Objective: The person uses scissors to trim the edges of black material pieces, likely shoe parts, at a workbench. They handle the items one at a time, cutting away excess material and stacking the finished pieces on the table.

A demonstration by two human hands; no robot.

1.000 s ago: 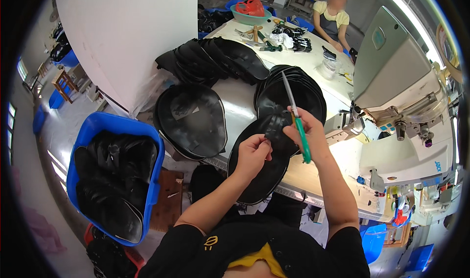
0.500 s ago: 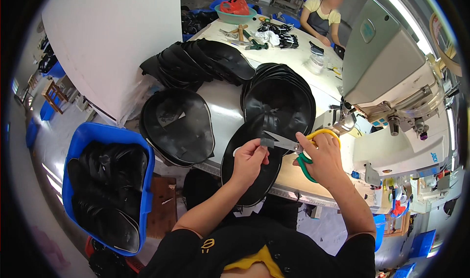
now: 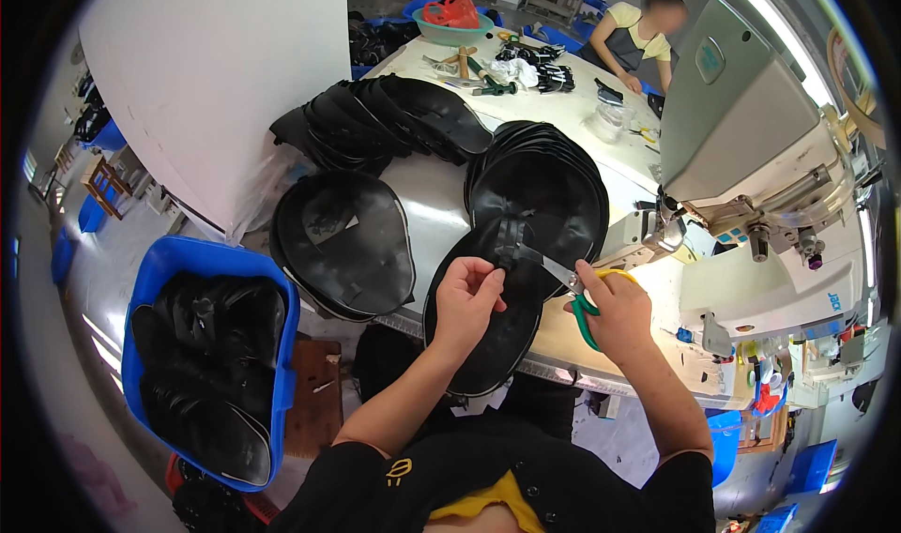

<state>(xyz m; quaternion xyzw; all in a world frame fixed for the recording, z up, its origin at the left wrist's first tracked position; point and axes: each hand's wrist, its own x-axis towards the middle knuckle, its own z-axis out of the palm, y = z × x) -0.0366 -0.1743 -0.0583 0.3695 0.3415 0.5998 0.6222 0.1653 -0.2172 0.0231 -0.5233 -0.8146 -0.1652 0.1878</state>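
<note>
My right hand (image 3: 615, 319) is closed round a pair of scissors (image 3: 556, 268), one handle loop yellow and the other green. Their blades point left, toward a short black strip (image 3: 510, 236) just beyond my left fingertips. My left hand (image 3: 469, 303) is in a pinch, and its fingertips meet the lower end of that dark strip. Under both hands lies a rounded black leather-like piece (image 3: 488, 331) with a pale edge, hanging partly over the table's front. Behind it rests a stack of similar curved black pieces (image 3: 549, 181).
More black pieces lie at the left (image 3: 343, 242) and in a fanned pile (image 3: 394, 115) behind. A blue basket (image 3: 289, 364) full of them stands at lower left. A sewing machine (image 3: 741, 129) rises at the right. Across the table a person (image 3: 631, 40) sits working.
The scissor blades, spread before, now lie closer together. My left fingers have turned and moved slightly left and down. The small dark piece no longer shows between their tips as before.
</note>
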